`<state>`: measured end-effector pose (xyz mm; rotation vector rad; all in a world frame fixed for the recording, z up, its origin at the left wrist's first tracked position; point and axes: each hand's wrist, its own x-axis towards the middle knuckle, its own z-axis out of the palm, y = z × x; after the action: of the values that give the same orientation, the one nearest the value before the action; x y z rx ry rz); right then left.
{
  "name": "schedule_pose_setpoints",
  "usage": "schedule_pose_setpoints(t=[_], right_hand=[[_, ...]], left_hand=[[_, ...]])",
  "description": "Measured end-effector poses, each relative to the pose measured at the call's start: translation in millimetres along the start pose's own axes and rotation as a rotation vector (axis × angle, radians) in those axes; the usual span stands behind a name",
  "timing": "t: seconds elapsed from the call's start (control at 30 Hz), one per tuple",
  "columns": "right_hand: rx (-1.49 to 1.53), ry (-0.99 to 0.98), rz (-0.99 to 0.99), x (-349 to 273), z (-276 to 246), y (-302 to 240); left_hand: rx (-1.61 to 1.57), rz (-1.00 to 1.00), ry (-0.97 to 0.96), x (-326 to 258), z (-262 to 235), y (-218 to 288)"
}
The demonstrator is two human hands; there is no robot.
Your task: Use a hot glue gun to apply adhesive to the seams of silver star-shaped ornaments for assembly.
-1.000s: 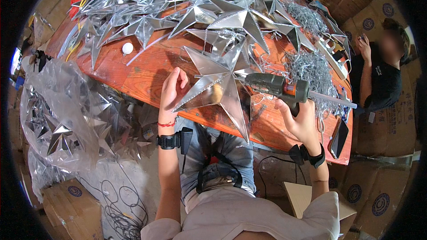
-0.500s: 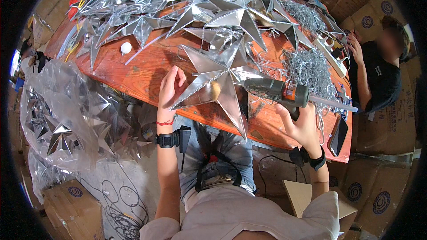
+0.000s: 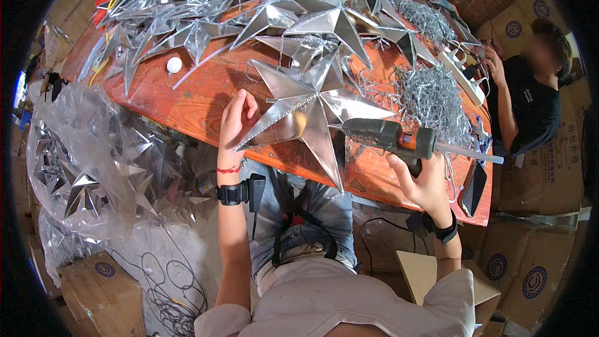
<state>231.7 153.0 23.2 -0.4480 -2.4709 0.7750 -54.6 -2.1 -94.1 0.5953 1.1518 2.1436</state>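
Note:
My left hand is closed on the lower left point of a shiny silver five-pointed star, keeping it tilted above the near edge of the table. Part of that hand's grip is hidden behind the star. In my right hand is a dark green hot glue gun, held by its handle. A clear glue stick sticks out of its back end. The gun's nozzle points left, at the star's edge between its right and lower points; whether it touches cannot be made out.
Many silver stars cover the far side of the wooden table. Silver tinsel, a power strip and a phone lie to the right. A white ball sits left. Another person works at the right.
The glue gun has dropped slightly, its nozzle lower along the star's edge. My left hand and the star have barely moved.

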Motion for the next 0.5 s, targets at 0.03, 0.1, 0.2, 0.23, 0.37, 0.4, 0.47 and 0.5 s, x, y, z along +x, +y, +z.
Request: schedule_pose_setpoints(t=[0.03, 0.1, 0.2, 0.23, 0.37, 0.4, 0.47, 0.5], right_hand=[[-0.008, 0.010, -0.013, -0.1, -0.5, -1.5], [-0.025, 0.031, -0.041, 0.3, -2.7, -6.7], [-0.034, -0.014, 0.027, -3.9, -7.2, -9.6], [-0.048, -0.040, 0.059, -4.4, -8.9, -11.5], [-0.107, -0.075, 0.101, -7.7, -12.4, -16.3], [-0.122, -0.067, 0.091, -9.0, -12.4, -16.6], [-0.103, -0.057, 0.106, -12.1, -13.3, -18.5], [-0.093, -0.051, 0.114, -13.3, -14.0, -19.2]], left_hand=[[0.000, -0.004, 0.006, 0.1, 0.7, -0.3], [0.001, -0.011, 0.017, 0.0, 2.5, -0.6], [-0.038, -0.024, 0.007, 0.0, 2.3, 0.2], [-0.029, -0.021, 0.011, -0.2, 2.8, 0.3], [-0.018, -0.008, 0.017, -1.4, 5.1, 2.2], [-0.022, -0.005, 0.015, -1.7, 5.1, 2.6], [-0.027, -0.004, 0.010, -1.1, 5.3, 2.8], [-0.029, -0.002, 0.007, -0.9, 5.8, 3.1]])
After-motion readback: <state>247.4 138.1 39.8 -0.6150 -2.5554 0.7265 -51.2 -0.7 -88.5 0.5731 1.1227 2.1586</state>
